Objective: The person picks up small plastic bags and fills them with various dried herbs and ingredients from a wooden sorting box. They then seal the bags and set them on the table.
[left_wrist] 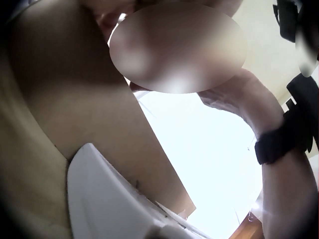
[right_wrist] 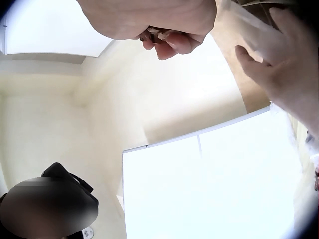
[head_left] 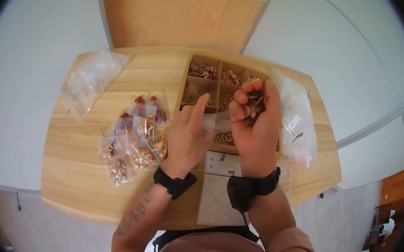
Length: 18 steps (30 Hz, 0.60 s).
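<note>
In the head view my right hand (head_left: 259, 125) is cupped palm up with its fingers curled round a pile of brown dried slices (head_left: 253, 107). The right wrist view shows some of these slices (right_wrist: 158, 34) between palm and fingers. My left hand (head_left: 186, 136) holds a small clear plastic bag (head_left: 215, 122), with the index finger stretched out and the thumb apart from it. The bag reaches across toward the right hand, over a divided cardboard box (head_left: 183, 95). Several compartments hold dried pieces, among them dark slices (head_left: 201, 70) and pale rings (head_left: 230, 77).
Small filled clear bags (head_left: 142, 157) lie grouped on the wooden table (head_left: 78, 152), left of the box. A large crumpled plastic bag (head_left: 93, 80) is at the back left. Another, labelled bag (head_left: 298, 121) lies right of the box. A white flat device (head_left: 220, 187) sits at the near edge.
</note>
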### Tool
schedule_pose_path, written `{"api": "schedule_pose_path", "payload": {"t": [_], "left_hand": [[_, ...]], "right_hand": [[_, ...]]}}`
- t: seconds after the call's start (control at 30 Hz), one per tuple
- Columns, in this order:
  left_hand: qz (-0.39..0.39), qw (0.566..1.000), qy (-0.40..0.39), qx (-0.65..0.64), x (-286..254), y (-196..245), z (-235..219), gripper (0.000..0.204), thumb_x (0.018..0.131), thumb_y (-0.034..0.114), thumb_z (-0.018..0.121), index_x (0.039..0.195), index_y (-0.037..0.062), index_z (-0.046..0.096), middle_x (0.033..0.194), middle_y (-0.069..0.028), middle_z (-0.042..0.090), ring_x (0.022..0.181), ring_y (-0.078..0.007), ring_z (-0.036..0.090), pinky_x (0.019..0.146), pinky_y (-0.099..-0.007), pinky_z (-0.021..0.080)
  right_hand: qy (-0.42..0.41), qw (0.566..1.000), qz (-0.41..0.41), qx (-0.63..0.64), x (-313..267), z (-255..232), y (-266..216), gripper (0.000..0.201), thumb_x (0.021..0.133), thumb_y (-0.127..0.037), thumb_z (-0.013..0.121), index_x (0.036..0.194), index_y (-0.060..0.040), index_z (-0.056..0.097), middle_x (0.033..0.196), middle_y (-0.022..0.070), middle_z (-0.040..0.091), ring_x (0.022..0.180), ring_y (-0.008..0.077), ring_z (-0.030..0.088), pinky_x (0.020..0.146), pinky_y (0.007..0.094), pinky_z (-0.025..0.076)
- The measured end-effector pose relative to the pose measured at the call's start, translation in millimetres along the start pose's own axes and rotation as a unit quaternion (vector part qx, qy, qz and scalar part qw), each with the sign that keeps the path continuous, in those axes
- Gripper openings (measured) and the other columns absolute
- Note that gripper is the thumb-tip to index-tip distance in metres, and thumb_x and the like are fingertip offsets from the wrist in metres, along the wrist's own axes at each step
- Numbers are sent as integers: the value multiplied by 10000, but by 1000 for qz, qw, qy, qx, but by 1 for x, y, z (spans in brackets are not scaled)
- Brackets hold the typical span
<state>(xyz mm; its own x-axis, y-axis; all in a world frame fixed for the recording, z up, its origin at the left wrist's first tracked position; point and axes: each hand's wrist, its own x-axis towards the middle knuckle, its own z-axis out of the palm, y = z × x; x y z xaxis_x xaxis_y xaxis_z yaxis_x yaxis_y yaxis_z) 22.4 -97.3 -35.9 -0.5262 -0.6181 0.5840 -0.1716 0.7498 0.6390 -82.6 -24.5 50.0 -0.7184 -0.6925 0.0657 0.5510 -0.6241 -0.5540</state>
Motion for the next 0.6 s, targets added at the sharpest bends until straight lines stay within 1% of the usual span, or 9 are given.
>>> {"api": "schedule_pose_path", "payload": {"t": [0.1,0.2,0.3,0.4,0.5,0.6], "left_hand": [[-33,999,-7,-36,1,0,-2,854,660,46,768,1442,125,434,1001,-136,575,953,-372,584,776,-452,511],[-25,999,-1,-33,0,-1,-1,866,663,57,779,1449,132,421,1007,-136,578,959,-378,592,763,-459,517],[-32,999,-12,-27,0,-1,-2,872,668,70,788,1453,138,416,1008,-138,582,943,-378,604,745,-460,522],[-41,998,-16,-37,0,0,-2,879,668,75,791,1458,140,411,996,-137,587,917,-376,615,730,-458,527],[-30,999,-14,-39,0,0,-3,883,669,81,793,1461,141,408,982,-136,592,903,-373,620,725,-457,528],[-32,998,-13,-43,1,0,-4,884,669,82,796,1460,138,407,973,-136,595,901,-370,623,723,-457,529]], "right_hand": [[30,999,5,-15,-4,-6,9,260,1030,-265,501,891,-53,559,826,57,593,675,168,539,552,291,418],[33,999,5,-18,-6,-7,9,264,1029,-274,504,892,-56,560,828,53,590,685,165,536,564,296,420],[29,999,-27,-25,1,-8,10,257,1026,-272,513,894,-57,562,828,49,590,708,164,541,589,299,426],[49,998,-32,-18,6,-11,11,250,1023,-265,524,892,-56,563,825,49,592,728,164,547,610,304,432],[57,998,-36,-12,9,-10,13,240,1018,-258,533,892,-57,566,816,49,592,731,165,551,627,311,437],[51,998,-39,-15,10,-12,14,242,1018,-257,531,891,-54,568,809,50,591,736,167,556,630,318,441]]}}
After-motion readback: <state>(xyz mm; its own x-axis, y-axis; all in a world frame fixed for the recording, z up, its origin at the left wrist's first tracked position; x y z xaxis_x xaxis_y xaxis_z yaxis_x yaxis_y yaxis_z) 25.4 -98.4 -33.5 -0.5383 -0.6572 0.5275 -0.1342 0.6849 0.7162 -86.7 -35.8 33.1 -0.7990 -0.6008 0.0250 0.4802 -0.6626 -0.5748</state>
